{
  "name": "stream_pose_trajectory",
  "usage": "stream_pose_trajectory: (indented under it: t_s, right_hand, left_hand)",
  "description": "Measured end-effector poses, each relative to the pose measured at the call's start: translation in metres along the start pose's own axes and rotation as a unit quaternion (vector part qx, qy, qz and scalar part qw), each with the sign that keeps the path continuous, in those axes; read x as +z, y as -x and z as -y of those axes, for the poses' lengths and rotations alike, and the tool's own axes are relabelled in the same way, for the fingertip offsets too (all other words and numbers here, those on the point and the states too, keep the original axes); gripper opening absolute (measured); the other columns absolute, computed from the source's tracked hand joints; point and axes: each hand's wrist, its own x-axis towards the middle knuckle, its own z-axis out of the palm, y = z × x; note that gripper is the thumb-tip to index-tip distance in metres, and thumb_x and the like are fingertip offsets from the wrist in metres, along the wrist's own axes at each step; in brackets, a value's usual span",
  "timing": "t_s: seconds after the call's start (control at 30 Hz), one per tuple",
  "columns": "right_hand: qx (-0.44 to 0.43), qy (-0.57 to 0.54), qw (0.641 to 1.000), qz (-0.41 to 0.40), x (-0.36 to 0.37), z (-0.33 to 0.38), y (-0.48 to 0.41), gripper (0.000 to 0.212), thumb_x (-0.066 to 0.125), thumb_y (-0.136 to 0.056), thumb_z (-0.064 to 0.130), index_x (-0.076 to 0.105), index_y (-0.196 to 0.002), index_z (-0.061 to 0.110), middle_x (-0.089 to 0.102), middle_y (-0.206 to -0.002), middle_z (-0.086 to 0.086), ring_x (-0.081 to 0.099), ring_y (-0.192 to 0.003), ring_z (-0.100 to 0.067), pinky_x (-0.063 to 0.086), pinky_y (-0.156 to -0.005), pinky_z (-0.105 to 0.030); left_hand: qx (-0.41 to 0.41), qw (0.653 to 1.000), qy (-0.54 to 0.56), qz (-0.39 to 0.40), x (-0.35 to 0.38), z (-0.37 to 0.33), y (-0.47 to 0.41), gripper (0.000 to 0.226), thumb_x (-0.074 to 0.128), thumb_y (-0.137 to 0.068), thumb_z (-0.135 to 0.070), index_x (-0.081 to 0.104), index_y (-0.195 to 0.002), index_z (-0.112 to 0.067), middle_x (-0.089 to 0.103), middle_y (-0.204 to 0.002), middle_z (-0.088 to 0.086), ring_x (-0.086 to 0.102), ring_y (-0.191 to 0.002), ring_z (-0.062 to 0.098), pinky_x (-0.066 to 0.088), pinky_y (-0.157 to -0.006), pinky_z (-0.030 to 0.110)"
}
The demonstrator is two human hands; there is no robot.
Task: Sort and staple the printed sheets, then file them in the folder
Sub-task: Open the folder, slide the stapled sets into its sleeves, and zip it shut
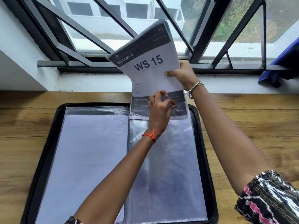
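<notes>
A black zip folder (205,143) lies open on the wooden desk, showing clear plastic sleeves on both sides. A bundle of printed sheets (145,62), headed "BALCONY 3" and "WS 15", stands bent upward over the right-hand sleeve (169,167). Its lower edge sits at that sleeve's top opening. My right hand (181,73) grips the bundle's right edge. My left hand (159,109) pinches the plastic film of the sleeve at the sheets' lower end. The left-hand sleeve (90,151) holds a pale sheet.
The wooden desk (32,126) runs up to a white window sill (97,81) with dark metal bars behind it. A blue cloth (281,65) hangs at the right end of the sill. A patterned sleeve (267,199) covers my right upper arm.
</notes>
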Motion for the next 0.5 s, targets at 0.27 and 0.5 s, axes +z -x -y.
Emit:
stream_pose_trajectory:
  t_s: [0.27,0.5]
  right_hand:
    - [0.144,0.028,0.987,0.068,-0.024,-0.03,0.006,0.023,0.067,-0.071,-0.015,0.06,-0.079,0.006,0.063,-0.084,-0.01,0.062,-0.081,-0.025,0.055,-0.075,-0.037]
    - [0.231,0.112,0.957,0.135,-0.038,-0.062,0.004,0.064,0.087,-0.053,0.028,0.063,-0.104,-0.001,0.066,-0.107,-0.021,0.06,-0.086,-0.031,0.05,-0.086,-0.046]
  left_hand:
    - [0.004,0.997,-0.042,0.072,0.001,-0.004,0.0,0.006,0.068,-0.08,-0.014,0.073,-0.083,-0.012,0.056,-0.106,0.01,0.044,-0.1,0.03,0.025,-0.075,0.029]
    - [0.002,0.993,-0.041,0.109,-0.001,0.002,-0.001,0.012,0.064,-0.085,-0.016,0.071,-0.095,-0.013,0.06,-0.106,0.008,0.047,-0.104,0.026,0.026,-0.078,0.028]
